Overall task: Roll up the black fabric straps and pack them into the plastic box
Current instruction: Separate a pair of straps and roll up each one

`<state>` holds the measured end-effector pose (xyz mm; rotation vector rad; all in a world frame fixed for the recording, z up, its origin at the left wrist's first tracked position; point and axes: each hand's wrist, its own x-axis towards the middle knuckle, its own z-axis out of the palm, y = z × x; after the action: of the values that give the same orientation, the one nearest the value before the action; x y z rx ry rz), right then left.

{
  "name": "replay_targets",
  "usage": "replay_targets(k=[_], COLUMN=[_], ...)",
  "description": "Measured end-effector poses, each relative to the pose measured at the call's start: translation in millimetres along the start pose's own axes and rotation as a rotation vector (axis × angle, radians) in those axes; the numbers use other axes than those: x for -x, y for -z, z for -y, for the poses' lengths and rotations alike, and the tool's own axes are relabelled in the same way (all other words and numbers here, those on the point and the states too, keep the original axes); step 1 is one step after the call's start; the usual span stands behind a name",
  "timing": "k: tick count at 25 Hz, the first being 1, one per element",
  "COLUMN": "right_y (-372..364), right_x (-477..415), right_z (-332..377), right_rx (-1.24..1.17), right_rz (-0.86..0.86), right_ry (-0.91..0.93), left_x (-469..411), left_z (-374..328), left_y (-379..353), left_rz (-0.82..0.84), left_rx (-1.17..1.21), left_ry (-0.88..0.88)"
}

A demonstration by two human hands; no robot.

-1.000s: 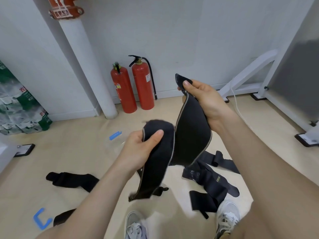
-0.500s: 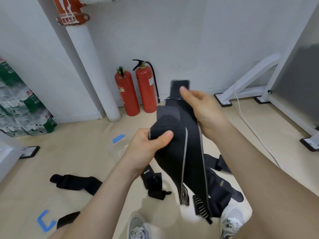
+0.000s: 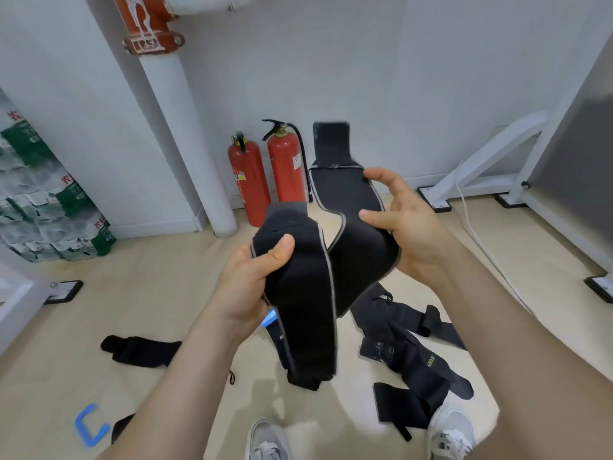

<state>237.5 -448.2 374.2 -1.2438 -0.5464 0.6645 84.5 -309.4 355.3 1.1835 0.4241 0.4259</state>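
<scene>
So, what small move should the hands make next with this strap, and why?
Probably the right hand should fold the upright tab end down to begin the roll, because the black strap is not yet rolled and the left hand grips its other part.
</scene>
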Motion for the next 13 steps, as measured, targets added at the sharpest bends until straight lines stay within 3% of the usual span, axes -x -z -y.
replay_targets(k=[2,5,6,11,13], right_y=[-13,-32,-35,-33,-31], right_x=[1,-4,-4,2,1], right_z=[-6,-29,-31,-28,-34], right_rx=[0.006,0.561,0.648,0.136,0.046], right_rz=[-0.002,-0.142,-0.16,0.05,-0.019], right_ry=[-0.031,0.11,0.142,-0.244,-0.304], left_x=[2,2,2,2,3], left_z=[0,3,3,8,4], left_y=[-4,-11,-13,-11,-10], left_rz=[0.045,0.064,0.07,0.154,0.191], left_rx=[0.062,0.036,-0.004,-0.098,-0.056], left_ry=[0.008,-0.029,-0.04,0.029,0.097])
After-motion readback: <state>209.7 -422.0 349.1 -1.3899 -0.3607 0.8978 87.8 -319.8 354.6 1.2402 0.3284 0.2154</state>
